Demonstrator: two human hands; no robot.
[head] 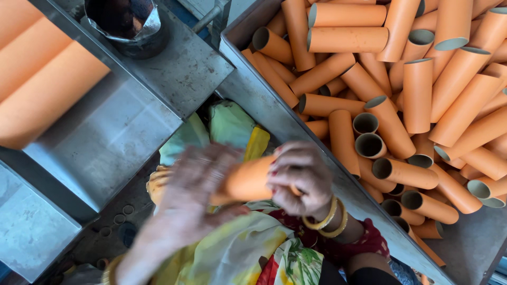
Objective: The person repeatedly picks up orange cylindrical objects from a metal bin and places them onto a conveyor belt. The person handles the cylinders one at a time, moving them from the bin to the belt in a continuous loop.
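Observation:
An orange cardboard tube (pixel 247 179) lies across the middle of the view, over my lap. My right hand (pixel 298 177), with bangles at the wrist, grips its right end. My left hand (pixel 198 187) is blurred and wraps over the tube's left part, fingers spread on it. Under both hands is yellow and green flowered cloth (pixel 237 248).
A metal bin (pixel 264 105) at right holds several loose orange tubes (pixel 417 89). At left, a slanted steel chute (pixel 113 132) carries flat orange sheets (pixel 42 79). A dark pot (pixel 127 21) stands on the steel surface at top. Small round caps (pixel 119 219) lie on the floor.

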